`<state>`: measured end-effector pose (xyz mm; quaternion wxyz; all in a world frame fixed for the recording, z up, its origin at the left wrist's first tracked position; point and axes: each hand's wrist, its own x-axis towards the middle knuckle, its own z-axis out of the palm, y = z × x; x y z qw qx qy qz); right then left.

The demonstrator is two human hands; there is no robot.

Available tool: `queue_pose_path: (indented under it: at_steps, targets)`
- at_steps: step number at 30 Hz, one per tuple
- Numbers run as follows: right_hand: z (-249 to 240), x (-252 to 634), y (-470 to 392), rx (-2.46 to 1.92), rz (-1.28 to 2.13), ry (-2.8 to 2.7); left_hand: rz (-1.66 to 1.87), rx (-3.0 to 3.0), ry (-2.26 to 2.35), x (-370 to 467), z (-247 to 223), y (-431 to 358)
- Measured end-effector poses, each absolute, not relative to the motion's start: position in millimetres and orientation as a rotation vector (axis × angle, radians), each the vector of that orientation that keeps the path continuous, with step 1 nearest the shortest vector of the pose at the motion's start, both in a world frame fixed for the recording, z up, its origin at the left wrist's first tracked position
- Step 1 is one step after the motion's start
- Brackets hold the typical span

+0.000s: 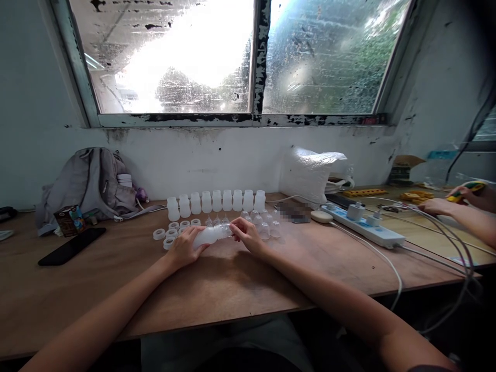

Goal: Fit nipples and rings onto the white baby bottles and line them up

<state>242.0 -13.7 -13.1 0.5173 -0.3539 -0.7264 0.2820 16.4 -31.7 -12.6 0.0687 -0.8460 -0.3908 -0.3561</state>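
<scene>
A frosted white baby bottle [204, 236] lies on its side in my left hand [185, 248], whose fingers wrap round its body. At the bottle's right end is a clear cap [223, 230], pinched by the fingers of my right hand [246, 236]. Behind my hands stands a row of several frosted bottles [205, 202]. White collar rings [158, 234] lie just left of my left hand. Several clear nipples [216, 219] stand between the row and the held bottle. To the right of my right hand are more clear caps [265, 230].
On the left lie a black phone [73, 247], a small drink carton [70, 220] and a grey backpack [91, 175]. On the right are a white power strip [364, 227] with cables, a round white device [321, 216] and a white bag [308, 175]. Another person's hands [437, 206] work at far right.
</scene>
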Motion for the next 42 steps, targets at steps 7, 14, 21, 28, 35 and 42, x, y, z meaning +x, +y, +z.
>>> queue_pose_path:
  at_steps: [7,14,21,28,35,42]
  targets:
    - [-15.7,240.7,-15.5,-0.858,0.697,-1.752,-1.029,-2.571,-1.154,15.7,-11.3,-32.1]
    - [-15.3,239.8,-24.9,-0.870,0.692,-1.785,-1.020,-2.613,-1.069,14.9,-9.0,-35.9]
    - [-16.9,238.1,-36.2,-0.882,0.541,-1.784,-1.027,-2.606,-1.007,19.8,-7.7,-45.0]
    - [-22.3,236.4,-41.6,-0.861,0.468,-1.756,-1.030,-2.565,-0.935,24.1,-8.5,-51.8]
    - [-24.0,233.5,-41.8,-0.865,0.384,-1.723,-0.997,-2.504,-0.932,23.8,-7.7,-48.5]
    - [-22.0,211.4,-58.2,-0.706,0.583,-1.836,-0.844,-2.378,-1.105,7.7,-1.3,-28.4]
